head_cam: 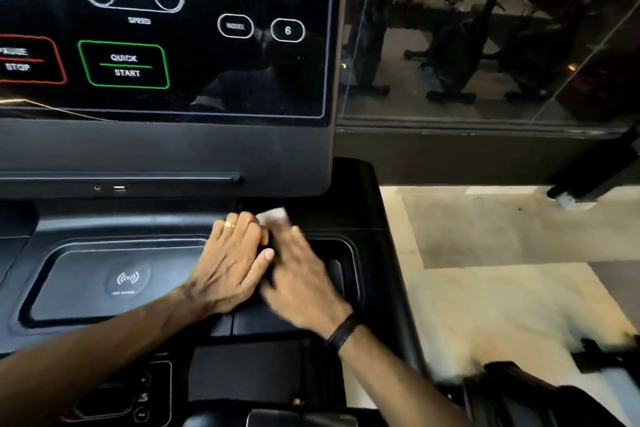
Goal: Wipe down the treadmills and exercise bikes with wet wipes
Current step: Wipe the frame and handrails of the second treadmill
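White wet wipe (pixel 273 215) sits under the right hand's (pixel 304 284) blurred, flat fingers on the treadmill console tray (pixel 104 253); left hand (pixel 228 263) rests flat beside it. Judging next: sweep toward the right cup pocket (pixel 346 263).

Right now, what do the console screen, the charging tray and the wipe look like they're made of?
Console screen: glossy glass or acrylic; it mirrors the room. Charging tray: matte dark plastic, probably, with soft, dull highlights. Wipe: thin white cloth-like sheet, blurred, poking out past the fingers.

both hands (pixel 266 267) on the tray (pixel 86 288) below the console screen (pixel 166 28).
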The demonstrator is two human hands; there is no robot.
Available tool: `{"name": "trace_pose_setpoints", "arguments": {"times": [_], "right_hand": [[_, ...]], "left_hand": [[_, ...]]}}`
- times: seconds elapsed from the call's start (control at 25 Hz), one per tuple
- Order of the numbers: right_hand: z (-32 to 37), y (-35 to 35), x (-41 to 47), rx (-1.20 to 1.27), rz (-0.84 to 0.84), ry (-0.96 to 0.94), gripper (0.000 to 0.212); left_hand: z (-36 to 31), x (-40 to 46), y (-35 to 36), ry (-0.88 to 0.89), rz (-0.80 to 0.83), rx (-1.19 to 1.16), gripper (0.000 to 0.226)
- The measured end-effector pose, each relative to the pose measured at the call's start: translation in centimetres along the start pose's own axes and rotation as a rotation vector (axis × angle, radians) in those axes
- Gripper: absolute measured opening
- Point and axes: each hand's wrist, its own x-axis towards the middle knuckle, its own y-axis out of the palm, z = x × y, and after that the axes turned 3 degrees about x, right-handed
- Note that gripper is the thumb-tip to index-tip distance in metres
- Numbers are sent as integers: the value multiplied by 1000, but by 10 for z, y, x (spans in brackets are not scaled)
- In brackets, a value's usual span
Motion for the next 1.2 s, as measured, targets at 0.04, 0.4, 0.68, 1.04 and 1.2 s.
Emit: {"name": "trace_pose_setpoints", "arguments": {"times": [0.04,0.4,0.68,1.04,1.2], "right_hand": [[3,1,-7,-29,10,-98,65],[-66,-21,-64,27,-124,969,80],[-20,-12,-119,-294,-4,428,78],[-88,-74,-72,-505,399,-172,60],[-79,-82,-41,-604,427,-261,73]], "left_hand": [[0,-1,0,11,2,-3,36],[6,3,11,-235,36,14,35],[9,8,9,-185,101,101,35],[10,8,12,-142,109,150,38],[12,8,13,-131,94,132,39]]}}
